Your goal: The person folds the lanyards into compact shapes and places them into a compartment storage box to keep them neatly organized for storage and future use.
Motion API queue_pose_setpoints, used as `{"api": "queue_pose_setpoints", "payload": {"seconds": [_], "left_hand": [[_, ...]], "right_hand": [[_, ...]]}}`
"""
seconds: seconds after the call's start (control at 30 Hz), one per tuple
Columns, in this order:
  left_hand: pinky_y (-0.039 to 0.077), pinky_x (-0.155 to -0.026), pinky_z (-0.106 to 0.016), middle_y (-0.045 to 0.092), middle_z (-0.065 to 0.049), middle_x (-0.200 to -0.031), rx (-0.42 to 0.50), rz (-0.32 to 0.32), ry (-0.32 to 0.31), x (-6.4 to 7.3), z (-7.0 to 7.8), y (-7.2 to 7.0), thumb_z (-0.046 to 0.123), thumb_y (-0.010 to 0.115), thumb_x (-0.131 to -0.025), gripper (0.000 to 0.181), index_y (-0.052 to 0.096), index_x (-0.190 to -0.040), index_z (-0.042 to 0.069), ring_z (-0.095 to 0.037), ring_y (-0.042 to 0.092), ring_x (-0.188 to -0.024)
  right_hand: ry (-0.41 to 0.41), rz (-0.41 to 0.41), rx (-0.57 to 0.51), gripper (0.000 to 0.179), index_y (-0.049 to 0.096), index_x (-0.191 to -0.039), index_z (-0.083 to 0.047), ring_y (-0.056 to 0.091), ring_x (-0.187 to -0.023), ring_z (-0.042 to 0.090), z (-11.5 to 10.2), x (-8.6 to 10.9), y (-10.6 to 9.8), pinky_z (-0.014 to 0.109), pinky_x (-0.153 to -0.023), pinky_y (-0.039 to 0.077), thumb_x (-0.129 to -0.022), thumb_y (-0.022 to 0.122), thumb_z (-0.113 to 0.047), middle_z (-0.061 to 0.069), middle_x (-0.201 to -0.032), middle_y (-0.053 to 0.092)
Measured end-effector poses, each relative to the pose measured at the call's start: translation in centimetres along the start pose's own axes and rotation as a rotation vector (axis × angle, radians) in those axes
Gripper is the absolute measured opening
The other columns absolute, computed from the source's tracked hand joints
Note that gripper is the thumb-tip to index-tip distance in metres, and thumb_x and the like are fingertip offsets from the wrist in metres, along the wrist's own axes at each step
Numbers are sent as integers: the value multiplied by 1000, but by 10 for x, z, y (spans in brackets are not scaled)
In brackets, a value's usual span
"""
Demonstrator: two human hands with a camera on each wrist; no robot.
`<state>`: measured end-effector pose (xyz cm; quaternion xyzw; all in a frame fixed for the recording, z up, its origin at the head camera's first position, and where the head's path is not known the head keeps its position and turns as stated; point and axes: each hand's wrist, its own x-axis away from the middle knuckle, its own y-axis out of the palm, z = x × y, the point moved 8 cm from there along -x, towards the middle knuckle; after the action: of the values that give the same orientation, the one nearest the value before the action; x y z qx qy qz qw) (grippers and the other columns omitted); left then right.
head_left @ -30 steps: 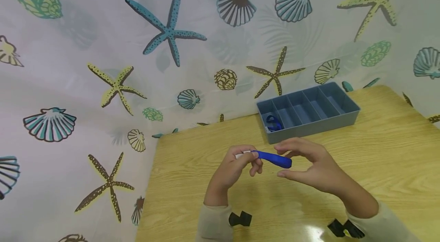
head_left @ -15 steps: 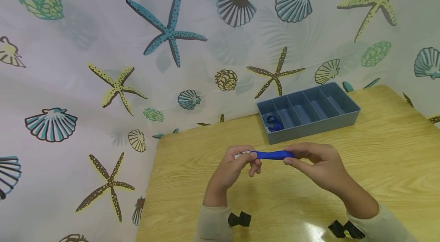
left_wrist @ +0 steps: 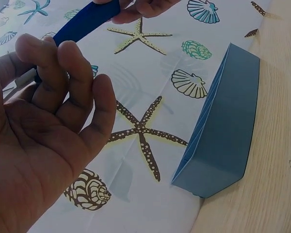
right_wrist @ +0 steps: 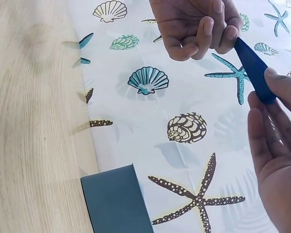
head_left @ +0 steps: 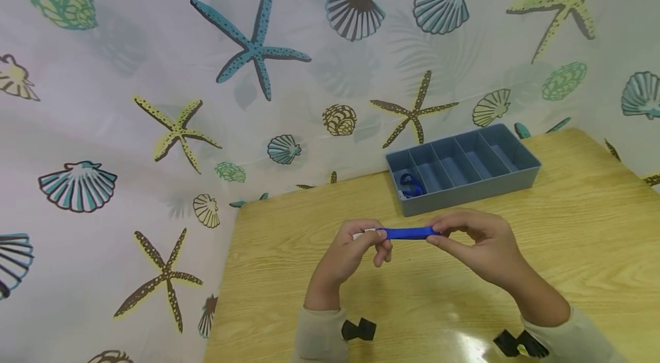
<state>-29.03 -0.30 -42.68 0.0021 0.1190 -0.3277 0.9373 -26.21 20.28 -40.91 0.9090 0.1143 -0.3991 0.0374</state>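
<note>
A blue strip (head_left: 407, 232) is held level in the air above the wooden table (head_left: 567, 248), just in front of the grey divided tray (head_left: 464, 165). The left hand (head_left: 356, 248) pinches its left end, where a small white piece sticks out, between thumb and curled fingers; the right hand (head_left: 474, 243) pinches the other end between thumb and fingertips, the remaining fingers loosely bent. No writing or label can be read on the strip or the tray.

The tray sits near the table's far edge, and its leftmost compartment holds another blue item (head_left: 409, 184). A white curtain printed with starfish and shells (head_left: 206, 94) hangs behind and to the left of the table.

The left wrist view shows the tray's plain outer wall (left_wrist: 228, 126) from the side; the right wrist view catches only one tray corner (right_wrist: 116, 199), and shows the table's edge against the curtain
</note>
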Motion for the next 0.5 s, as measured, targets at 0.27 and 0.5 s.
{"api": "queue_pose_setpoints", "payload": {"seconds": [0.27, 0.5], "left_hand": [[57, -84, -31, 54, -26, -62, -30, -33, -30, -1, 0, 4, 9, 49, -108, 34, 63, -84, -11, -18, 66, -69], [56, -94, -32, 57, -28, -65, -22, -113, -32, -2, -2, 14, 9, 49, -107, 32, 66, -86, -10, -11, 64, -66]], "right_hand": [[220, -131, 35, 30, 68, -100, -6, 71, -109, 16, 13, -2, 5, 21, -97, 57, -90, 67, 22, 10, -114, 72], [410, -386, -133, 18, 65, -109, -7, 70, -92, 17, 30, 0, 34, 31, -77, 59, -103, 59, 10, 8, -107, 70]]}}
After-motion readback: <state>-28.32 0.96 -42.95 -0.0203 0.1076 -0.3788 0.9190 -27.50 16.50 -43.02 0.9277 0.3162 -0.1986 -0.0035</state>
